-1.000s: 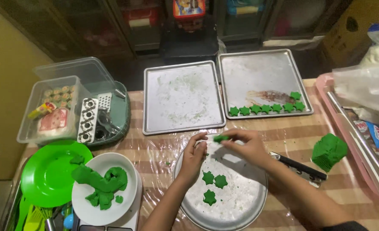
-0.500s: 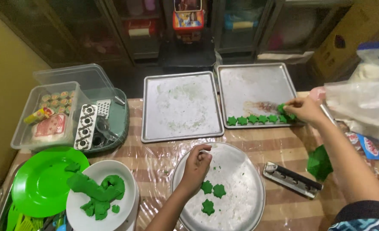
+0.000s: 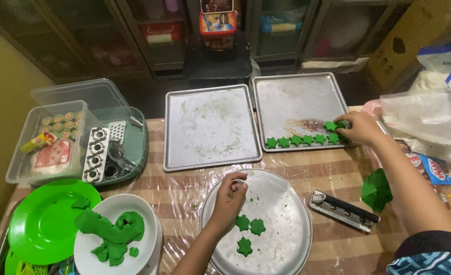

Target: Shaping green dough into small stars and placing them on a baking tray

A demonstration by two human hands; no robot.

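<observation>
Now my right hand (image 3: 361, 127) reaches out at two o'clock, fingertips pinched on a green star (image 3: 331, 126) at the near right corner of the right baking tray (image 3: 301, 97), above a row of stars (image 3: 301, 139); my left hand (image 3: 230, 196), fingers curled on nothing, rests on the round floured tray (image 3: 286, 203), three stars (image 3: 250, 231) at its six o'clock.

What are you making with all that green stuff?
A person is laying out green star-shaped dough pieces. The right hand is at a row of stars along the front edge of the right baking tray. The left hand rests on a floured round tray holding three more stars. The left baking tray has only crumbs. Leftover green dough sits on a white plate.
</observation>
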